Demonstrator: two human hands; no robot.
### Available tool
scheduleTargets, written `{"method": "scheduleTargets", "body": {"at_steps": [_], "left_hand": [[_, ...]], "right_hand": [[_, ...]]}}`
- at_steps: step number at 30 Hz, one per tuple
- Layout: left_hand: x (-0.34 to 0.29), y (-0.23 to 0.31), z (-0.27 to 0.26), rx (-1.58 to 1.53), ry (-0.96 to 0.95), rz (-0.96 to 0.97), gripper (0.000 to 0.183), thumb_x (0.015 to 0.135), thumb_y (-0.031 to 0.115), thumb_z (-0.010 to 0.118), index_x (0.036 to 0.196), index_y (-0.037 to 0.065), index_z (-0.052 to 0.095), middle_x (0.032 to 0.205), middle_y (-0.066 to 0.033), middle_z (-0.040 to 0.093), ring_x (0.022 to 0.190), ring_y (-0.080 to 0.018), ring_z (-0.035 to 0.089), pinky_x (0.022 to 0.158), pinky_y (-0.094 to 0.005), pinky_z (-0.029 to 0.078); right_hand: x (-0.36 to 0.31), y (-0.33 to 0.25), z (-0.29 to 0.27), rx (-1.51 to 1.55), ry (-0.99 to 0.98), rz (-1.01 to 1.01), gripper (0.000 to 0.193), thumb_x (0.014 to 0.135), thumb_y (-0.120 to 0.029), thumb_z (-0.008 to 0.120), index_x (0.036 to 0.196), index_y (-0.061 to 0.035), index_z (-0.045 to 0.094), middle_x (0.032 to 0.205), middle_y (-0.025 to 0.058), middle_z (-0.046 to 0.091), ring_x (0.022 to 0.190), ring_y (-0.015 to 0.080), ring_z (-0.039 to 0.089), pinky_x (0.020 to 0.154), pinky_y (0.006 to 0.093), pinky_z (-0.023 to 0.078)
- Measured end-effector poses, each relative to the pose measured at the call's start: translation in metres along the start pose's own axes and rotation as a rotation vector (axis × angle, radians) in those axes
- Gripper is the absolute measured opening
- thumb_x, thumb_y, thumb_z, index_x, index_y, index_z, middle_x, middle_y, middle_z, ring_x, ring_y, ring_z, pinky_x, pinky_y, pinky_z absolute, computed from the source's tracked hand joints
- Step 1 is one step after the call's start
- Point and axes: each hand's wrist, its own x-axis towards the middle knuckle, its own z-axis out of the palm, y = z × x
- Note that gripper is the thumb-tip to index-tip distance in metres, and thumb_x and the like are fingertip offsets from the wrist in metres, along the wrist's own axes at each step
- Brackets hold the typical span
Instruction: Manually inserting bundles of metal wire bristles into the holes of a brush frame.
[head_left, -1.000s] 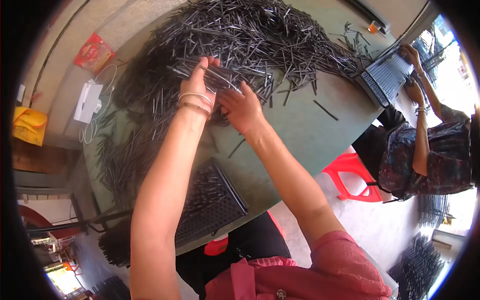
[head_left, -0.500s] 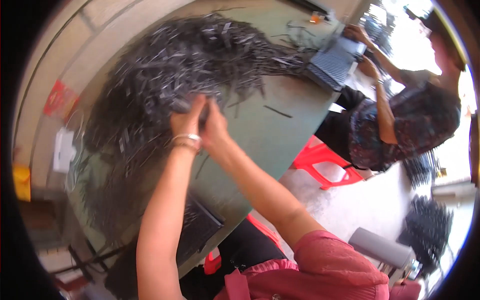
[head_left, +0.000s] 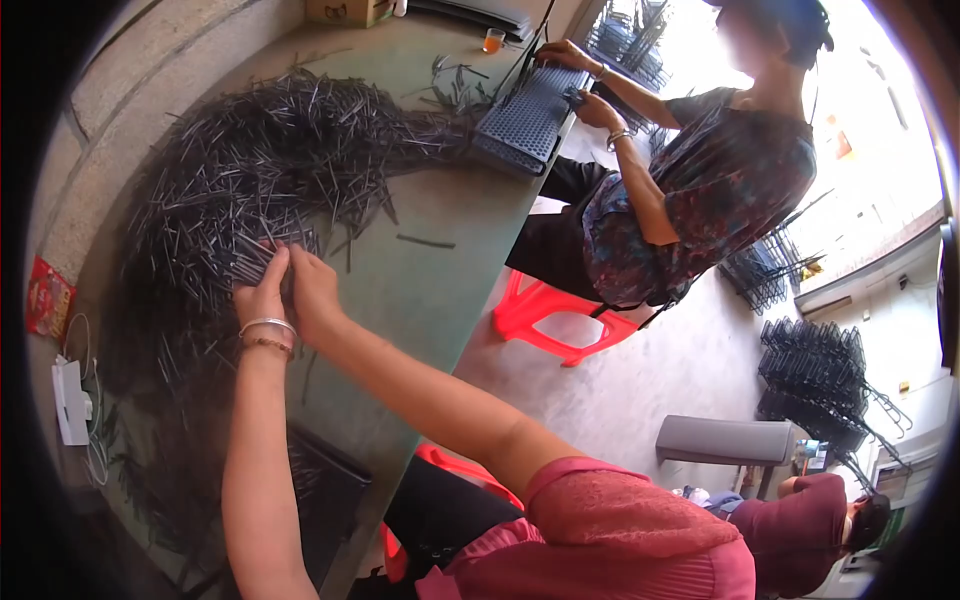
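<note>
A large pile of thin dark strips (head_left: 270, 150) covers the far left of a green table (head_left: 400, 290). Both hands are close together at the pile's near edge. My left hand (head_left: 262, 290), with a bracelet and a beaded band at the wrist, is closed around a small bundle of the dark strips (head_left: 252, 258). Right beside it, my right hand (head_left: 316, 292) has its fingers curled in against the bundle. The strips partly hide its fingertips.
Across the table a co-worker (head_left: 700, 200) handles a dark perforated rack (head_left: 525, 118). A second dark tray (head_left: 325, 490) lies near my left forearm. An orange cup (head_left: 493, 40) stands at the back; a white power strip (head_left: 70, 400) is at the left edge. A red stool (head_left: 560, 320) stands beneath the co-worker.
The whole view has swung, so the scene sits further left. My hands stay together at the pile, and the bundle of strips shows more clearly. The co-worker still handles the rack.
</note>
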Motion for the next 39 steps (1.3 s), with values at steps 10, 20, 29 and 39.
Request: {"method": "scheduleTargets", "body": {"at_steps": [10,20,29,39], "left_hand": [[-0.001,0.003,-0.011,0.009,0.075,0.099,0.028,0.075,0.002,0.070,0.102,0.000,0.062,0.099,-0.0061,0.064,0.087,-0.0149,0.061,0.078,-0.0277,0.049],[-0.019,0.016,-0.023,0.497,0.049,0.275,0.032,0.078,0.026,0.074,0.092,-0.001,0.066,0.092,-0.0049,0.066,0.083,-0.0120,0.061,0.075,-0.0266,0.048],[-0.024,0.044,-0.040,-0.211,0.179,-0.165,0.015,0.082,0.022,0.064,0.083,0.008,0.062,0.078,-0.0026,0.064,0.071,-0.0149,0.062,0.071,-0.0349,0.050],[-0.167,0.142,-0.081,-0.031,-0.065,-0.342,0.018,0.086,0.025,0.061,0.091,0.008,0.060,0.074,-0.0006,0.060,0.065,-0.0117,0.058,0.057,-0.0272,0.046]], "right_hand": [[-0.006,-0.003,0.004,0.361,-0.145,0.302,0.032,0.095,-0.029,0.041,0.102,-0.0030,0.060,0.097,0.0080,0.063,0.089,0.0216,0.057,0.084,0.0349,0.046],[-0.005,0.023,0.008,0.374,-0.126,0.348,0.028,0.092,-0.027,0.045,0.098,-0.0053,0.062,0.099,0.0081,0.064,0.092,0.0235,0.058,0.087,0.0358,0.046],[0.005,0.011,-0.003,0.205,-0.237,0.282,0.020,0.088,-0.020,0.048,0.084,-0.0026,0.056,0.082,0.0075,0.061,0.085,0.0199,0.057,0.085,0.0354,0.042],[-0.058,-0.011,0.051,-0.945,-0.644,-0.019,0.043,0.091,-0.033,0.053,0.114,0.0027,0.059,0.103,0.0106,0.063,0.091,0.0163,0.057,0.081,0.0287,0.043]]}}
